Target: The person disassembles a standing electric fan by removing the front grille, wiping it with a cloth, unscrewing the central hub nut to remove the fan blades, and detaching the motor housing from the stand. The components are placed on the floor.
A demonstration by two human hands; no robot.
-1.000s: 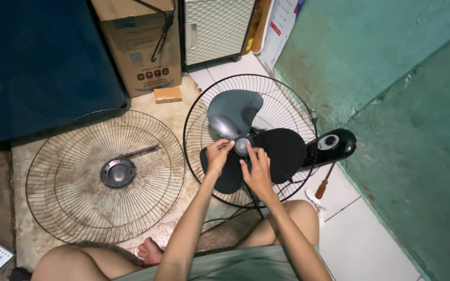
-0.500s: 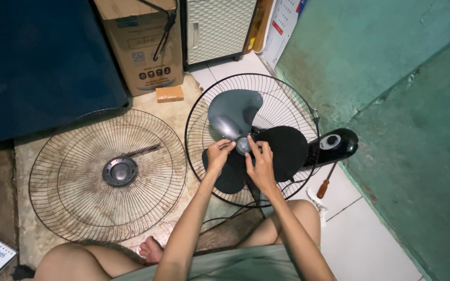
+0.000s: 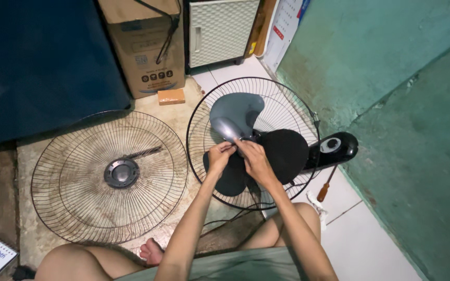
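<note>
Hands meeting at hub of dark grey three-bladed plastic fan blade (image 3: 251,136), seated in black wire rear guard (image 3: 292,104) flat on floor. Left hand (image 3: 219,157) fingers pinched at hub; right hand (image 3: 253,158) fingers curled over it, hiding cap. Rusty detached front grille (image 3: 69,177) lying apart, left. Orange-handled screwdriver (image 3: 325,187) beside black motor housing (image 3: 334,148).

Fan blades (image 3: 235,112): smooth grey plastic, slightly glossy. Detached guard (image 3: 108,177), left: thin metal wire, dulled, rusted. Box (image 3: 144,47), far: matt cardboard.
</note>
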